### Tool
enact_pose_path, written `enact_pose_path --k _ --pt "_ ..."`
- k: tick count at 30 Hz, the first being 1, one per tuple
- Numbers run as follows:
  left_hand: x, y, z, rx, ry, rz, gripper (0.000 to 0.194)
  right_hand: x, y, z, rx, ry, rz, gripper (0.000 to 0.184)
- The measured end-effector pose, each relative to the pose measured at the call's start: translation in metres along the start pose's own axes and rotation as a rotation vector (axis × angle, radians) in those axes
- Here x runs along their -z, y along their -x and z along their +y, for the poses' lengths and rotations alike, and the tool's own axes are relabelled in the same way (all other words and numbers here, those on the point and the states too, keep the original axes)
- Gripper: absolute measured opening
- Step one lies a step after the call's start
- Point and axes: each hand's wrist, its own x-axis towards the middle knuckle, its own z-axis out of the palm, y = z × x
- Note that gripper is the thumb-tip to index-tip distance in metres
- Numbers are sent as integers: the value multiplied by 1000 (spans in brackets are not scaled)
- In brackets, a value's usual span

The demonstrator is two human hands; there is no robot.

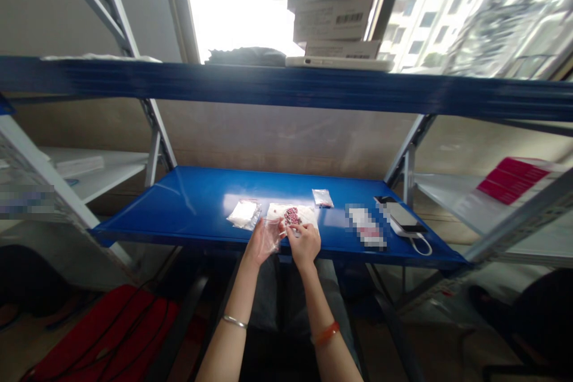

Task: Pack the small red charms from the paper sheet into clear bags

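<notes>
My left hand (258, 243) holds a small clear plastic bag (271, 233) upright at the front edge of the blue table (192, 203). My right hand (304, 242) is pinched closed right beside the bag's mouth; what its fingertips hold is too small to name. Just beyond my hands a pile of small pink and red beads (292, 214) lies on a white sheet (308, 212). A silver bangle is on my left wrist, an orange band on my right.
A filled clear bag (244, 213) lies left of the sheet, and a smaller packet (323, 197) behind it. A phone with a white cable (403, 218) rests at the table's right. Stacked boxes (333, 6) stand on the upper blue shelf. Red cloth (102, 340) lies on the floor.
</notes>
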Motion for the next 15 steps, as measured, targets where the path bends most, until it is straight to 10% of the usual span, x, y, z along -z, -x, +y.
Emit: enact_pose_path --k 15 --pt "15 -6 0 13 -82 -87 47 18 -15 -6 -291 -366 21 36"
